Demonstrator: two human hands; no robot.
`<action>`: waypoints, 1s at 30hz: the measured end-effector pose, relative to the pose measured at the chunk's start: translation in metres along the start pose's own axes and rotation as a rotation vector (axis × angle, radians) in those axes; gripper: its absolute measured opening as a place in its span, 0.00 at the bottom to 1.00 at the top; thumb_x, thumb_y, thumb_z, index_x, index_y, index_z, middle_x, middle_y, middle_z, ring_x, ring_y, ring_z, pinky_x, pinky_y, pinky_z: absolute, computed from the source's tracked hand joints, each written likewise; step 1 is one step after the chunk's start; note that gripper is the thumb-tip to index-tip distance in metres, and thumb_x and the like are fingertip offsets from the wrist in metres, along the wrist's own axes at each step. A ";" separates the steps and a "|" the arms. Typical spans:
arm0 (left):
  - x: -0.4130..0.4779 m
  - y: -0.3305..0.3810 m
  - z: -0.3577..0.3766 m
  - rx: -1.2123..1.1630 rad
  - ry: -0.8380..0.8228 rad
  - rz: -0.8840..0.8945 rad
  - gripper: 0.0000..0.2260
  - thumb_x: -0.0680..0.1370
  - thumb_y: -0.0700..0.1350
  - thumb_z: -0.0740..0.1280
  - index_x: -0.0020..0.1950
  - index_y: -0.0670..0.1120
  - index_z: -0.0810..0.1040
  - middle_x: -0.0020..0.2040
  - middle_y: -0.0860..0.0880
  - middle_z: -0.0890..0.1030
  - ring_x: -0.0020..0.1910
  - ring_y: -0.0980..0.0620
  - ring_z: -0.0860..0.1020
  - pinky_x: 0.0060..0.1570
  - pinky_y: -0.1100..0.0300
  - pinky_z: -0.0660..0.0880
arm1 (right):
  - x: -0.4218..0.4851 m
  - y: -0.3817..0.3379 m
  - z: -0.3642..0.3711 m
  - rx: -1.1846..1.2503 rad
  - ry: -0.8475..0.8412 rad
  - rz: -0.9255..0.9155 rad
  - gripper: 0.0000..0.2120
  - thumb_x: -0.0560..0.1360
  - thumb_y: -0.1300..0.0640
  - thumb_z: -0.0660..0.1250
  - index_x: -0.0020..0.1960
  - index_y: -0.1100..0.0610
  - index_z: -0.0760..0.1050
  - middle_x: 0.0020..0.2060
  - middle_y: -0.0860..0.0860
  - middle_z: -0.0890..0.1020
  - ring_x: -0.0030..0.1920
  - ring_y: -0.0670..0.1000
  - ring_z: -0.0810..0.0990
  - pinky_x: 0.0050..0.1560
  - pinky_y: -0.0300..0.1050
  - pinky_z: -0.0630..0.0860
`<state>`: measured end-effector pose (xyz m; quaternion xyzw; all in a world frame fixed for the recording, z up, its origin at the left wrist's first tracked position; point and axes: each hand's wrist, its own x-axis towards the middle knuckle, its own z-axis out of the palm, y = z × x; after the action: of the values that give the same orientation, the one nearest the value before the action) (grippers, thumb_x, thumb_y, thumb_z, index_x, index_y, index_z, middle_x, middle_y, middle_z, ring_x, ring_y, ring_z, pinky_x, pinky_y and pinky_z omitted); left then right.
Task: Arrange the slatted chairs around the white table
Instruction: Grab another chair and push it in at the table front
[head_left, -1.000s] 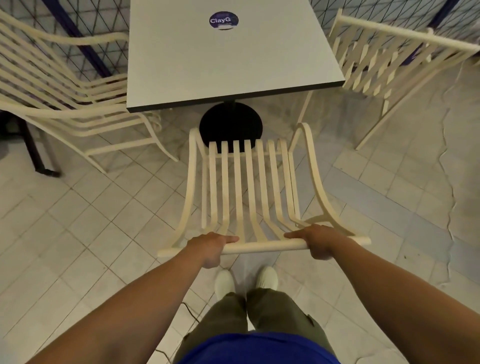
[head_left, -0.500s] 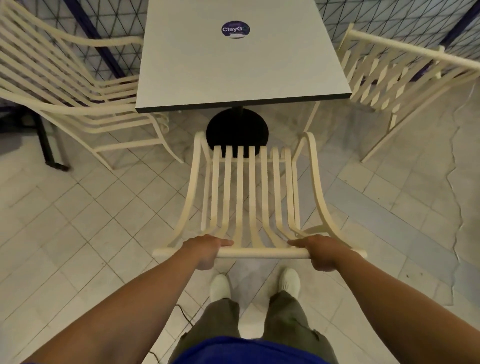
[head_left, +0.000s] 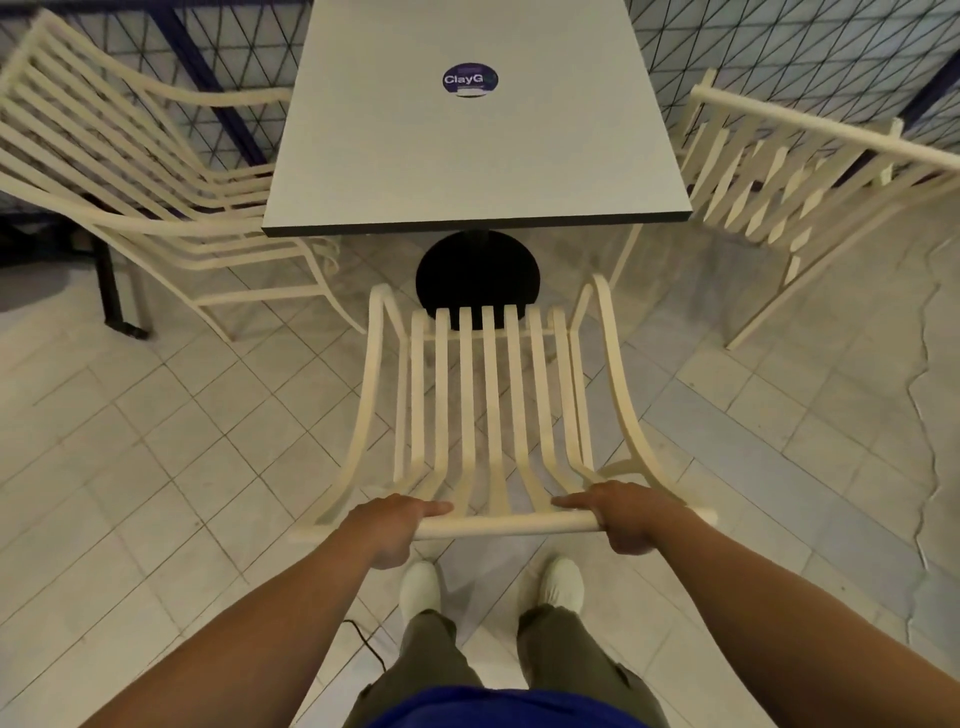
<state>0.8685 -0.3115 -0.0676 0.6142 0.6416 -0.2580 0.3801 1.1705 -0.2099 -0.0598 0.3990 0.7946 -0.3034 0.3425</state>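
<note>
As left hand (head_left: 387, 526) and right hand (head_left: 629, 517) hold the slatted chair (head_left: 491, 395), fingers (head_left: 434, 508) clamp its top rail (head_left: 509, 525)

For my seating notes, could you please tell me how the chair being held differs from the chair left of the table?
The held chair has the left hand and right hand gripping its top rail; the left chair stands untouched. The held chair faces the white table's near edge; the left chair faces its left side. Both are cream and slatted.
</note>
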 end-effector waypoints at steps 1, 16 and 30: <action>0.001 0.002 0.000 -0.005 0.008 0.004 0.39 0.78 0.33 0.62 0.78 0.69 0.55 0.68 0.49 0.74 0.55 0.47 0.78 0.53 0.52 0.79 | 0.000 0.003 -0.002 0.001 0.001 0.001 0.41 0.74 0.65 0.67 0.76 0.35 0.56 0.65 0.50 0.73 0.59 0.53 0.75 0.59 0.48 0.74; 0.003 -0.011 -0.012 -0.031 -0.017 0.014 0.41 0.78 0.32 0.62 0.77 0.71 0.55 0.62 0.48 0.75 0.50 0.48 0.78 0.49 0.55 0.77 | 0.012 -0.008 -0.001 -0.001 0.018 -0.007 0.41 0.74 0.66 0.68 0.77 0.36 0.56 0.65 0.50 0.73 0.58 0.53 0.76 0.59 0.47 0.75; 0.006 -0.016 -0.013 -0.049 -0.032 0.035 0.41 0.78 0.32 0.63 0.77 0.71 0.55 0.62 0.48 0.74 0.51 0.48 0.78 0.51 0.54 0.79 | 0.014 -0.012 0.000 0.024 0.027 0.004 0.41 0.75 0.67 0.67 0.76 0.36 0.56 0.63 0.50 0.74 0.56 0.52 0.77 0.57 0.45 0.74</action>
<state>0.8508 -0.2995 -0.0674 0.6116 0.6307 -0.2454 0.4098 1.1545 -0.2098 -0.0680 0.4088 0.7947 -0.3066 0.3275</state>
